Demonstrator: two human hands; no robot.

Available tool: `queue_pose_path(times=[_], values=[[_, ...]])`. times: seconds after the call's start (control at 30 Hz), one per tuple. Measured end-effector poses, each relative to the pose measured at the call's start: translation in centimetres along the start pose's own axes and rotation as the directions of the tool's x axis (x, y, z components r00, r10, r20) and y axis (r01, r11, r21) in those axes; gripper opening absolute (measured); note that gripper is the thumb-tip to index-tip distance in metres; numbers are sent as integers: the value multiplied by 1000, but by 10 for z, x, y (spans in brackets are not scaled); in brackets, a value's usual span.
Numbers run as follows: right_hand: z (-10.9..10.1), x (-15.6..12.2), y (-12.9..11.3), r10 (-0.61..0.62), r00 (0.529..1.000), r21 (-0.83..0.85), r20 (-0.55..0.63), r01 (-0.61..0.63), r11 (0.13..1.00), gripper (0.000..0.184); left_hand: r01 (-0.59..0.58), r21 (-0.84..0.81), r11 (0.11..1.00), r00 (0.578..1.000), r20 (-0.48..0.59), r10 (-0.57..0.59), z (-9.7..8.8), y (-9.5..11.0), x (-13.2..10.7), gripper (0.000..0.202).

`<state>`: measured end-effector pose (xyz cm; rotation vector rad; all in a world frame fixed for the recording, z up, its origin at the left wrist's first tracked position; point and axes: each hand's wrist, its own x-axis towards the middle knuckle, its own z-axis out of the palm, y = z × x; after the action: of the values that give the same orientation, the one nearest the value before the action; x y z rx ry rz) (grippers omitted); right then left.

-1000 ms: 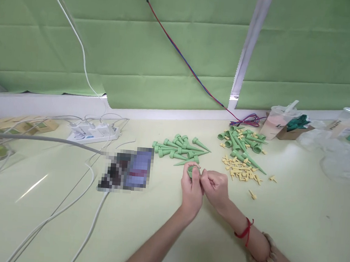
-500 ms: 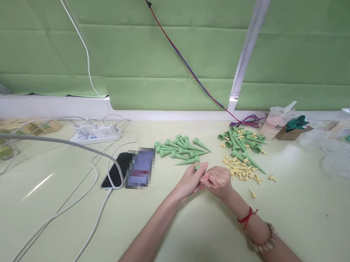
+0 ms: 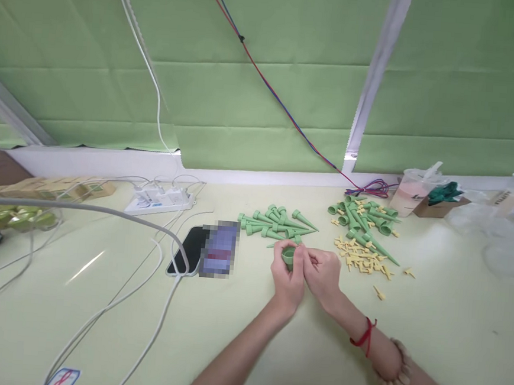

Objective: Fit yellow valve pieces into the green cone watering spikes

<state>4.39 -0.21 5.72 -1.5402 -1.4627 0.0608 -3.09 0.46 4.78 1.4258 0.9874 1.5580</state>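
Note:
My left hand (image 3: 286, 281) is closed around a green cone-shaped plastic spike (image 3: 288, 255), its round open end facing up. My right hand (image 3: 322, 273) is pinched against the spike's rim; what its fingertips hold is too small to make out. Just beyond my hands lies a pile of green spikes (image 3: 272, 223). To the right sits a second pile of green spikes (image 3: 365, 222) with a scatter of small yellow plastic pieces (image 3: 361, 257) below it.
A phone (image 3: 205, 251) lies left of my hands with a white cable. A power strip (image 3: 161, 200) with several cords sits further back. Plastic cups and a small box (image 3: 434, 200) stand at the back right, clear plastic bags (image 3: 497, 241) beyond them. Cardboard boxes (image 3: 39, 186) at far left.
My left hand went out flat toward the near pile, then came back upright holding a green spike with its open end up. The camera view shifted slightly left and down.

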Motion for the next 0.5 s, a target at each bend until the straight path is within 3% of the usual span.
queue_pose_path(times=[0.1,0.2,0.27,0.33,0.5], values=[[9,-4,-11,32,999,79,-11,-31,996,51,-48,21,999,997,-52,49,-5,-2,1,30],[13,0,-16,6,999,183,-53,4,983,50,37,-27,999,997,-64,-39,-6,3,9,34],[14,6,-14,-98,987,159,-124,118,980,49,168,-94,981,986,9,-168,-6,11,16,37],[14,15,-10,-245,960,74,-137,257,964,47,307,-126,943,947,138,-290,-8,18,23,36],[11,39,5,-526,850,-39,-1,526,850,42,334,-74,939,917,255,-306,-17,27,39,36]])
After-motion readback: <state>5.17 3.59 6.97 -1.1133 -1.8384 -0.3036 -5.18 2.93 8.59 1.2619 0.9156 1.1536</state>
